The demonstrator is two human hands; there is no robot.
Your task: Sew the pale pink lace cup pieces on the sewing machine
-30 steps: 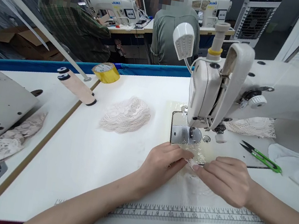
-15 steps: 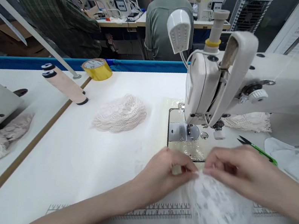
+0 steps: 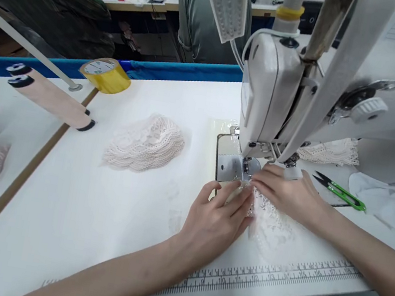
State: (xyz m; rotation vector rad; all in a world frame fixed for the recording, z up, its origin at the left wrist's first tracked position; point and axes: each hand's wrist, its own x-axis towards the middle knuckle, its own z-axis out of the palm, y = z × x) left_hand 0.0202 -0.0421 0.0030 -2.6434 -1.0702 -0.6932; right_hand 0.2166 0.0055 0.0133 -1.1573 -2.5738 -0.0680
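Observation:
White lace fabric (image 3: 271, 223) lies on the table just in front of the sewing machine (image 3: 267, 94), its upper edge close to the needle and presser foot. My left hand (image 3: 222, 213) has its fingertips bent onto the edge of the lace, left of my right hand. With fingers pressed together, my right hand (image 3: 285, 190) holds the lace beside the presser foot, partly under the machine head. The metal needle plate (image 3: 226, 167) shows left of the fingers. To the left rests a stack of scalloped lace pieces (image 3: 149, 142).
Green thread snips (image 3: 345, 194) and a white cloth (image 3: 379, 196) lie right of the machine. Pink thread cones (image 3: 54, 99) and a yellow tape roll (image 3: 109, 75) are at the back left. More lace (image 3: 333, 151) sits behind the needle area. A seated person (image 3: 207, 18) is beyond the table.
Both hands have moved forward, carrying the lace from the table's front edge to the presser foot. The lace now lies on the table instead of hanging over the edge. The view has moved closer.

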